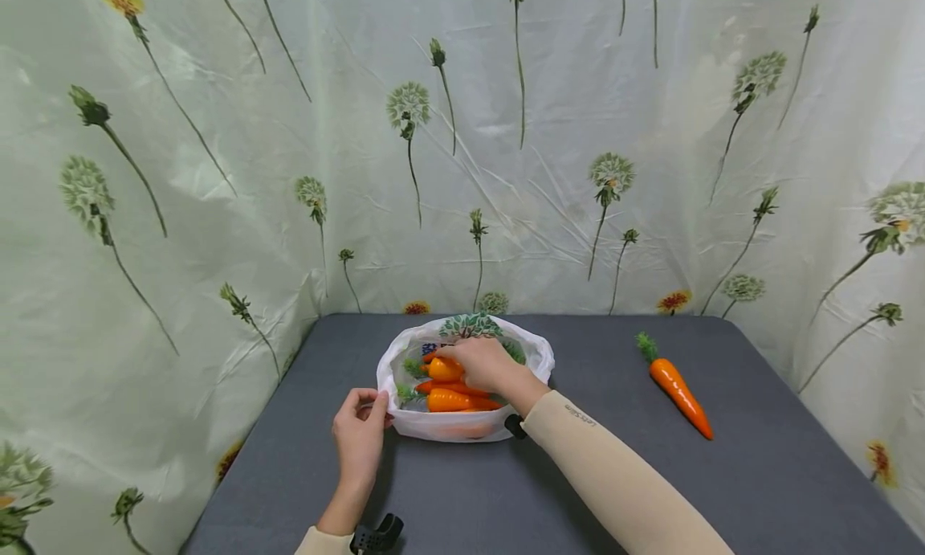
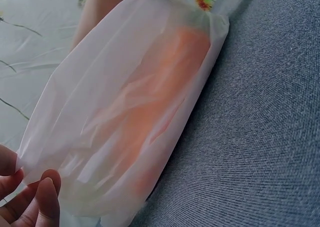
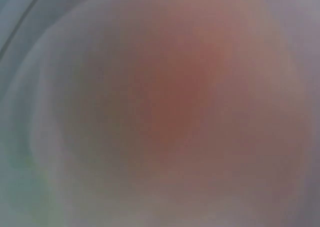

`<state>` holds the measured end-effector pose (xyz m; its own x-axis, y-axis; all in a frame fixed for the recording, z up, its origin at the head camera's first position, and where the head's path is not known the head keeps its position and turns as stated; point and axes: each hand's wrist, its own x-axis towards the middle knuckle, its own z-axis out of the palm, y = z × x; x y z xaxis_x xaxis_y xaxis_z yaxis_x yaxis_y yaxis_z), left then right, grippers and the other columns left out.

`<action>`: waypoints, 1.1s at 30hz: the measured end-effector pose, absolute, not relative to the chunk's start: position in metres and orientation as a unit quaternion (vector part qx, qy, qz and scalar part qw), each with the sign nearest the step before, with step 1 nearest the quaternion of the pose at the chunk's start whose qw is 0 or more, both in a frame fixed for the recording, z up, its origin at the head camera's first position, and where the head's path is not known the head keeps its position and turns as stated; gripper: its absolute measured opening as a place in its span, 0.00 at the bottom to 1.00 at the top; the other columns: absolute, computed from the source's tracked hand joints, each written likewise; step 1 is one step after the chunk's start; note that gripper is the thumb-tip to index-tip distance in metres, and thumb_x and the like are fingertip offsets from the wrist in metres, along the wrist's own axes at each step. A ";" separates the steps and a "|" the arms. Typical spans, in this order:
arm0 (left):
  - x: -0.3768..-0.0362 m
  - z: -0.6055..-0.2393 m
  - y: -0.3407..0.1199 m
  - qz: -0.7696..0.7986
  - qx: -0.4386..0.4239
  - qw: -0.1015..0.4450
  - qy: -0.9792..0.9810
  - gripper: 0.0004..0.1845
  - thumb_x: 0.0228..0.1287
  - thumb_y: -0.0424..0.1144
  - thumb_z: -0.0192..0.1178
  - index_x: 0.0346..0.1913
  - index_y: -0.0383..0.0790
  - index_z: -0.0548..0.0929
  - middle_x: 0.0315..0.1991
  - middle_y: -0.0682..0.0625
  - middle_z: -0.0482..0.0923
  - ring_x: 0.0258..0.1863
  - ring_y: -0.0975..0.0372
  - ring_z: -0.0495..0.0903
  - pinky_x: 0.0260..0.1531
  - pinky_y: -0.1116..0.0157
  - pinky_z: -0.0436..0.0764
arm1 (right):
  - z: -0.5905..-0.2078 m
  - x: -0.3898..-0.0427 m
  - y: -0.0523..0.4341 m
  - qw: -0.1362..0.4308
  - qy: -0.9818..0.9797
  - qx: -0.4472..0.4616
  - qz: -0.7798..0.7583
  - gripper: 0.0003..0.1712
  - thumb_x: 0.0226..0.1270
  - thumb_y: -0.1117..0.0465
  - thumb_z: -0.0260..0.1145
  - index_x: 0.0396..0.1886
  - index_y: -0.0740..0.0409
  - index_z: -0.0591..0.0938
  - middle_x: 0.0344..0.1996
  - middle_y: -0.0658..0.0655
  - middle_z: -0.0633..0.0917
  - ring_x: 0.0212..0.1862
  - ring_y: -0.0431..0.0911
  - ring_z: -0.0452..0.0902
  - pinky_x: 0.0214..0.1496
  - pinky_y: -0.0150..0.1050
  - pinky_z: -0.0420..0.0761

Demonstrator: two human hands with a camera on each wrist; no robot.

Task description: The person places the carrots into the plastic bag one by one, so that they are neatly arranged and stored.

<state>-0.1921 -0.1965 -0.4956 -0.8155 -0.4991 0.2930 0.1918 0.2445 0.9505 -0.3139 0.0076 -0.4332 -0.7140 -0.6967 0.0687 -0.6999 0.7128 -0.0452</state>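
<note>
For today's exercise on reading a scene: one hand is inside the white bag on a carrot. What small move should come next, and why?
Probably let go of the carrot and draw the right hand out of the white bag. That carrot already lies among others inside, the left hand pinches the rim open, and one loose carrot lies on the grey table.
</note>
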 end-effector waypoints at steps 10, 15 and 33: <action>-0.193 -0.494 -0.195 -0.606 0.105 0.288 -0.734 0.07 0.69 0.38 0.65 0.39 0.36 0.81 0.37 0.42 0.79 0.25 0.54 0.82 0.26 0.68 0.84 | -0.436 -0.317 0.001 0.040 -0.926 0.374 0.022 0.32 0.66 0.66 0.67 0.67 0.37 0.78 0.49 0.48 0.85 0.44 0.45 0.81 0.41 0.41 0.83; -0.193 -0.495 -0.194 -0.600 0.104 0.290 -0.738 0.07 0.69 0.37 0.65 0.39 0.36 0.81 0.37 0.42 0.79 0.25 0.54 0.81 0.26 0.68 0.84 | -0.437 -0.317 0.002 0.043 -0.930 0.365 0.021 0.31 0.66 0.64 0.67 0.67 0.38 0.78 0.50 0.49 0.85 0.46 0.46 0.81 0.45 0.43 0.83; -0.192 -0.497 -0.195 -0.597 0.107 0.284 -0.743 0.07 0.69 0.38 0.65 0.39 0.36 0.82 0.36 0.42 0.79 0.25 0.54 0.81 0.26 0.66 0.84 | -0.423 -0.307 0.020 0.022 -0.939 0.331 0.087 0.33 0.67 0.57 0.70 0.71 0.39 0.74 0.61 0.52 0.79 0.50 0.49 0.80 0.34 0.40 0.81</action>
<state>-0.1916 -0.1955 -0.4968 -0.8154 -0.4987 0.2940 0.1796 0.2648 0.9474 -0.3075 0.0203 -0.4227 -0.7805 -0.6173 0.0983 -0.6249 0.7662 -0.1499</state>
